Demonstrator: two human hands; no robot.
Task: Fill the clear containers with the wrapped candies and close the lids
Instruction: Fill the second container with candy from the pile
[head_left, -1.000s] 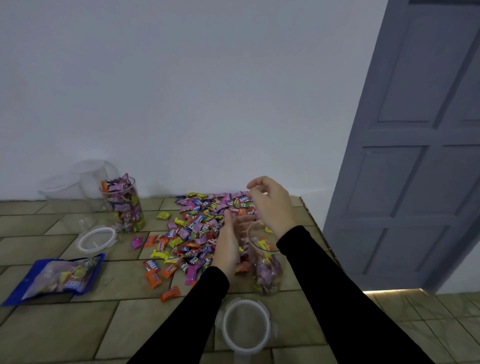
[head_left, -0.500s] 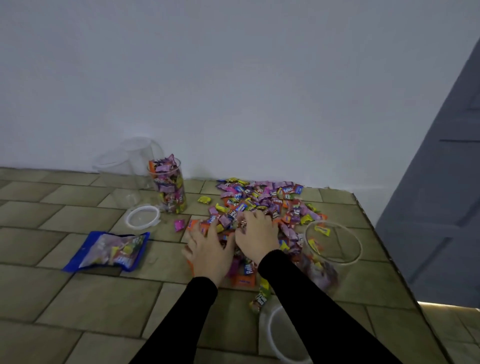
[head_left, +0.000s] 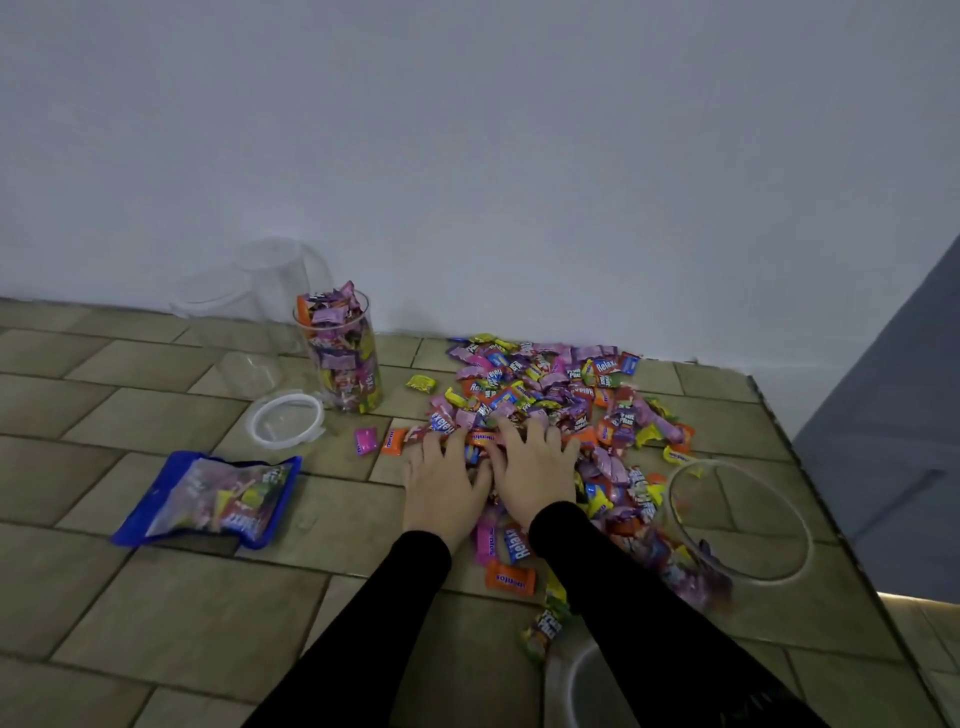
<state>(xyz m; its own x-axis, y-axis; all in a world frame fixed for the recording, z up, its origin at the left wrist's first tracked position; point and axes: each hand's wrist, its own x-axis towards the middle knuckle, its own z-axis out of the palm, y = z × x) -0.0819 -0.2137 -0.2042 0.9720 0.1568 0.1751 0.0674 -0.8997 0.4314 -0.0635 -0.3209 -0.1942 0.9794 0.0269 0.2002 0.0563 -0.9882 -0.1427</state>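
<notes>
Wrapped candies lie in a loose heap on the tiled counter, toward its right edge and against the back wall. Both hands rest side by side on the heap's near edge, left hand and right hand, fingers spread and pressed flat, pinching nothing. Gathering a scoop looks like the step in hand. Next, the fingers need to curl under a bunch and carry it to the near clear container, which stands upright at the right edge, long axis vertical, mouth upward, only partly filled. A full container stands unlidded near the back wall, its lid beside it.
</notes>
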